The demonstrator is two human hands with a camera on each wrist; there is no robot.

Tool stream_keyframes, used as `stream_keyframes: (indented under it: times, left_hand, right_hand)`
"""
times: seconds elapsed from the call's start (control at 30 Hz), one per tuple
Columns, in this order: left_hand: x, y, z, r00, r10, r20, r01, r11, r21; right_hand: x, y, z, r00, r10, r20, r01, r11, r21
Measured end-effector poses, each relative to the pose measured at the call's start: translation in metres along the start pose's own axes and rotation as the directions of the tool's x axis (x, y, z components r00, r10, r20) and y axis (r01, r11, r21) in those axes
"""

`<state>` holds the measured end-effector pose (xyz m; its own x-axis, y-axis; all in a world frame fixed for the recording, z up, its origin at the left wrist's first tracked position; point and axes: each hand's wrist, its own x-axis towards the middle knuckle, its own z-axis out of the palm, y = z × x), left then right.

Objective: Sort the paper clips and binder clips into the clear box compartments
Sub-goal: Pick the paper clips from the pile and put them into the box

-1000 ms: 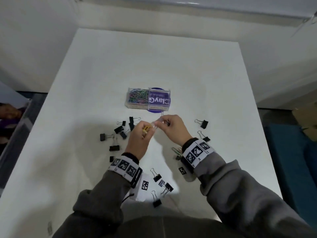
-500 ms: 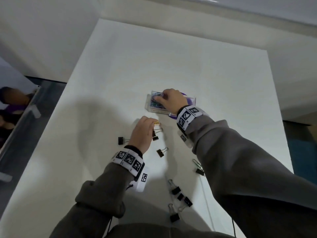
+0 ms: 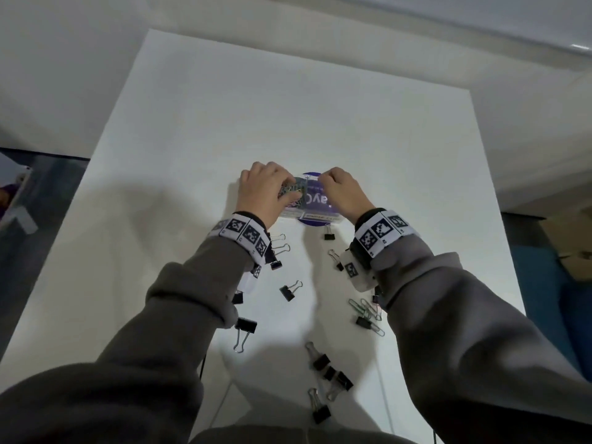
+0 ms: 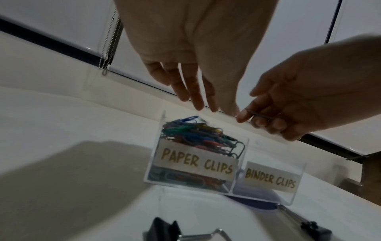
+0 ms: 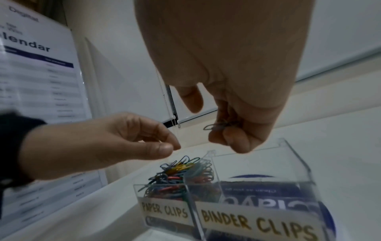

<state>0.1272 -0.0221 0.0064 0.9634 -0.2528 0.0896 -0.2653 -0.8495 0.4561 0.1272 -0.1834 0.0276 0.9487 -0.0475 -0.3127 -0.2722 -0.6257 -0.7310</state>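
Note:
The clear box [image 3: 320, 216] stands mid-table with two labelled compartments. Its left one, marked PAPER CLIPS [image 4: 195, 160], is heaped with coloured paper clips [image 5: 177, 176], a yellow one on top. The BINDER CLIPS compartment [image 5: 257, 223] shows only the purple disc beneath it. My left hand [image 4: 206, 106] hovers over the paper-clip heap, fingers loose and holding nothing. My right hand [image 5: 222, 130] is above the divider and pinches a dark paper clip [image 5: 212, 126]. Black binder clips [image 3: 290, 291] lie scattered on the table between my forearms, and a few loose paper clips [image 3: 365, 307] lie near my right sleeve.
A purple disc [image 3: 315, 223] lies under the box. More binder clips [image 3: 320, 363] sit near the table's front edge. The white table [image 3: 192, 155] drops off at left and right. A calendar sheet [image 5: 37, 65] is on the wall, and a cardboard box [image 3: 570, 245] stands on the floor at the right.
Both hands moved from the scattered clips up to the box. The left hand held a yellow clip and is now empty above the heap. The right hand still pinches a clip.

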Motion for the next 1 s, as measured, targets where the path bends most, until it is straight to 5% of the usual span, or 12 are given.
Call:
stream_keyframes:
  times: [0.1, 0.27, 0.53, 0.73, 1.0]
  left_hand:
    - [0.008, -0.007, 0.003, 1.000, -0.021, -0.002, 0.021, 0.999, 0.041]
    - [0.010, -0.018, 0.010, 0.989, -0.025, 0.148, 0.002, 0.988, 0.155]
    - [-0.009, -0.026, 0.004, 0.996, -0.023, 0.083, 0.012, 0.991, 0.135]
    - [-0.044, -0.026, 0.005, 0.997, -0.048, -0.062, 0.047, 0.999, -0.018]
    - [-0.113, 0.024, 0.031, 0.999, 0.015, 0.042, -0.015, 1.000, -0.022]
  right_hand:
    - [0.003, 0.005, 0.004, 0.999, -0.036, 0.015, 0.036, 0.997, -0.065]
    - [0.003, 0.003, 0.015, 0.982, -0.125, -0.143, 0.116, 0.991, -0.070]
    - [0.013, -0.015, 0.034, 0.960, -0.223, -0.169, 0.218, 0.975, -0.048]
    - [0.006, -0.007, 0.033, 0.959, -0.208, -0.192, 0.199, 0.978, -0.060]
    - [-0.079, 0.062, -0.033, 0.915, -0.086, -0.394, 0.110, 0.993, 0.039]
